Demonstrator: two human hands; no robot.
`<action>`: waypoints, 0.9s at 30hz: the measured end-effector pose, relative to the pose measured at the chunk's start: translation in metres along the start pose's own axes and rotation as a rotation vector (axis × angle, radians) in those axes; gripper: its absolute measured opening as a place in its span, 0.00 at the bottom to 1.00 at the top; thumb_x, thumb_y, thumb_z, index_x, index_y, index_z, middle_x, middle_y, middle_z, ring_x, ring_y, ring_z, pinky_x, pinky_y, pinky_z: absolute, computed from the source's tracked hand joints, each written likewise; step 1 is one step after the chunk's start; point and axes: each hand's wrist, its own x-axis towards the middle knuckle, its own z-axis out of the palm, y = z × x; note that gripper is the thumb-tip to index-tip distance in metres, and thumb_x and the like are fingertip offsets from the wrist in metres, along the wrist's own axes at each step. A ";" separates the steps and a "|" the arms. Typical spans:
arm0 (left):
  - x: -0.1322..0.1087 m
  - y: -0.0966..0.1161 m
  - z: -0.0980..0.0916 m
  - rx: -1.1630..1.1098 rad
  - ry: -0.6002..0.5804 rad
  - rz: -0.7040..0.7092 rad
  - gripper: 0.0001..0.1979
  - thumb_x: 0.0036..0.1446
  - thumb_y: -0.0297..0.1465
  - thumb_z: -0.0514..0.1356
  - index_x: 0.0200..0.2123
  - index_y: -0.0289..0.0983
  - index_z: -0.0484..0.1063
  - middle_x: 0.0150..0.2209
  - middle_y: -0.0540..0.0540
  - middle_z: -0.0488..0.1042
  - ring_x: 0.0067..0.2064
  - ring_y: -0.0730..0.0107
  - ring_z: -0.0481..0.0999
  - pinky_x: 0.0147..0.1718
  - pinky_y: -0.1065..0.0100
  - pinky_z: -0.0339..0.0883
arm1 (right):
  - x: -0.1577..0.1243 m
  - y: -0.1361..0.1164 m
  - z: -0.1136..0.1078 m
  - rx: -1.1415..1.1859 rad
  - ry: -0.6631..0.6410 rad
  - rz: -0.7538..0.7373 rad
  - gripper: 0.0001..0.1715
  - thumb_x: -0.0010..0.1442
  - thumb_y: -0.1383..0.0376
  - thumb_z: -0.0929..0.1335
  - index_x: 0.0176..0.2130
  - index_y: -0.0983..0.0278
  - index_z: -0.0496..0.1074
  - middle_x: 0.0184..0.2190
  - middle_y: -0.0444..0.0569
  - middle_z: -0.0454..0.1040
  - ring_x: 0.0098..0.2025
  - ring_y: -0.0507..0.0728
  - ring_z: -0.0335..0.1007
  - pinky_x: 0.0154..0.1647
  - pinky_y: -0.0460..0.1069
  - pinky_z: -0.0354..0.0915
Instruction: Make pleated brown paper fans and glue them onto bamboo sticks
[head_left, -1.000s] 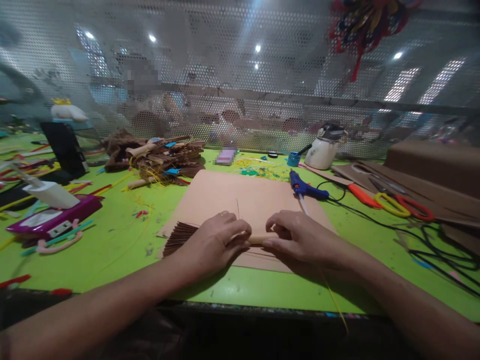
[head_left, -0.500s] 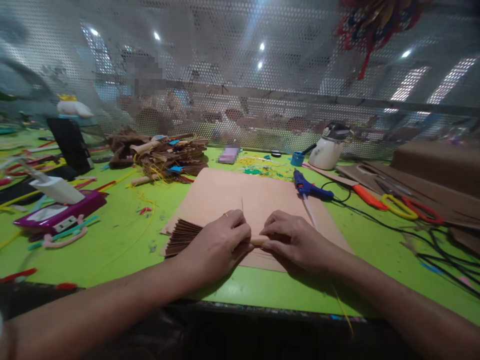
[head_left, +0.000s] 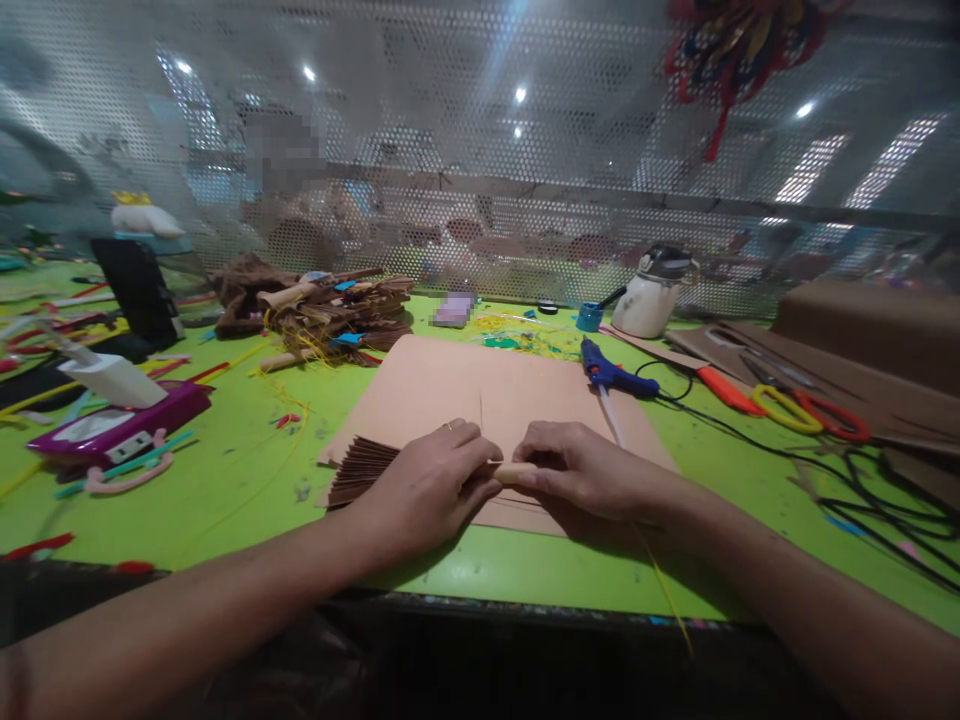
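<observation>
– On the tan sheet (head_left: 442, 385), what have you got?
– A stick (head_left: 514, 471), lying across its near edge. My left hand (head_left: 427, 490) has its fingers clamped on one end, and my right hand (head_left: 592, 475) pinches the other.
– Around it?
– A pleated fan (head_left: 360, 468) is just under my left hand. The glue gun (head_left: 609, 373) is beyond my right, on the green table (head_left: 225, 480).

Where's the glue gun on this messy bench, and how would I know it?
On the green table, find the big tan cardboard sheet in the middle. The glue gun lies at its far right corner. It is solid blue with a black cord trailing right, unlike the yellow- and red-handled scissors beside it.
</observation>
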 end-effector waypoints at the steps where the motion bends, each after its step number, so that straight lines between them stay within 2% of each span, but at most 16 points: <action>1: 0.000 0.000 0.000 0.012 -0.009 -0.006 0.08 0.58 0.32 0.52 0.34 0.35 0.68 0.32 0.46 0.65 0.34 0.68 0.64 0.32 0.68 0.58 | 0.000 0.001 0.000 0.014 -0.002 0.010 0.20 0.58 0.53 0.62 0.34 0.66 0.72 0.30 0.49 0.71 0.32 0.52 0.64 0.31 0.46 0.58; 7: 0.000 0.004 -0.001 0.112 -0.027 -0.017 0.13 0.60 0.33 0.48 0.32 0.34 0.69 0.32 0.44 0.66 0.36 0.66 0.64 0.35 0.66 0.59 | 0.000 0.002 0.000 0.061 0.007 0.072 0.21 0.57 0.52 0.63 0.35 0.67 0.71 0.29 0.48 0.72 0.31 0.52 0.64 0.29 0.45 0.58; 12: 0.001 0.008 0.000 0.226 -0.035 -0.010 0.15 0.61 0.33 0.46 0.30 0.34 0.68 0.30 0.44 0.65 0.34 0.66 0.63 0.34 0.65 0.58 | 0.002 0.002 -0.002 -0.019 0.056 0.006 0.20 0.57 0.52 0.63 0.32 0.66 0.73 0.30 0.50 0.70 0.31 0.52 0.63 0.31 0.46 0.58; 19: 0.000 0.009 0.002 0.356 0.020 0.064 0.13 0.61 0.32 0.45 0.33 0.36 0.67 0.27 0.47 0.62 0.28 0.69 0.59 0.27 0.68 0.55 | 0.004 0.007 -0.002 -0.003 0.023 -0.025 0.15 0.58 0.57 0.64 0.33 0.66 0.72 0.29 0.48 0.71 0.32 0.52 0.64 0.32 0.46 0.59; 24: 0.000 0.007 0.003 0.369 0.025 0.090 0.13 0.61 0.31 0.45 0.33 0.35 0.67 0.28 0.45 0.64 0.30 0.68 0.61 0.29 0.67 0.57 | 0.005 0.006 -0.002 -0.020 0.006 -0.008 0.15 0.59 0.57 0.63 0.35 0.66 0.71 0.31 0.49 0.71 0.32 0.52 0.64 0.32 0.46 0.59; 27: 0.001 0.007 0.003 0.388 0.021 0.091 0.13 0.61 0.31 0.45 0.33 0.35 0.67 0.28 0.45 0.65 0.31 0.67 0.62 0.30 0.66 0.59 | 0.004 0.005 -0.001 -0.119 0.053 -0.048 0.16 0.60 0.56 0.62 0.36 0.66 0.71 0.31 0.50 0.70 0.33 0.53 0.63 0.34 0.48 0.59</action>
